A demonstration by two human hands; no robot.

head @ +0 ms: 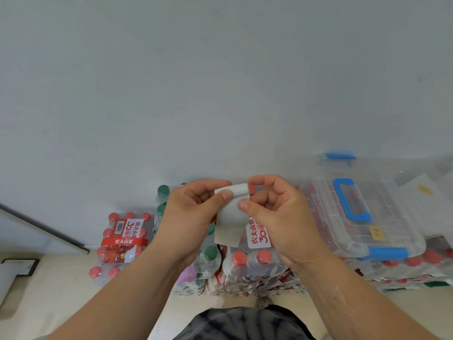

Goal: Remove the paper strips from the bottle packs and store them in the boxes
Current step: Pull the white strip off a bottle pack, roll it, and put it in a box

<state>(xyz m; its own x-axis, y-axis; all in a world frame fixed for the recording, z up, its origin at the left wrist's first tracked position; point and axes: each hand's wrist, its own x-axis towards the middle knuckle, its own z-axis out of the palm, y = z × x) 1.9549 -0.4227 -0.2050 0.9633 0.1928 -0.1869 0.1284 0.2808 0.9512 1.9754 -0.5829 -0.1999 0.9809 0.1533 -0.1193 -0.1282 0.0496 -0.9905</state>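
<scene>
Both hands are raised in front of the body and hold one pale paper strip (229,224) between them. The left hand (193,217) is curled, its thumb pressing the strip's upper left edge against the fingers behind. The right hand (277,217) pinches the upper right edge between thumb and curled fingers. The strip is folded over at the top, between the two grips, and its free end hangs down, blank side toward the camera. It is in the air, clear of the packs, above the middle pack (255,263) of red-capped bottles. That pack stands on the floor (61,278) against the wall (220,82) and carries a white label (258,235) with red print, partly hidden by the right hand. Just left of it stand green-capped bottles (163,192), largely hidden behind the left hand. Further left, apart from them, a left pack (120,244) of red-capped bottles has a red band (123,241) across its top. To the right, a clear box (397,212) with a blue handle (348,200) and blue clasps sits closed on top of more red-capped packs (411,266). A small yellow note (376,233) is stuck on its lid. What the box contains cannot be made out through the plastic.
</scene>
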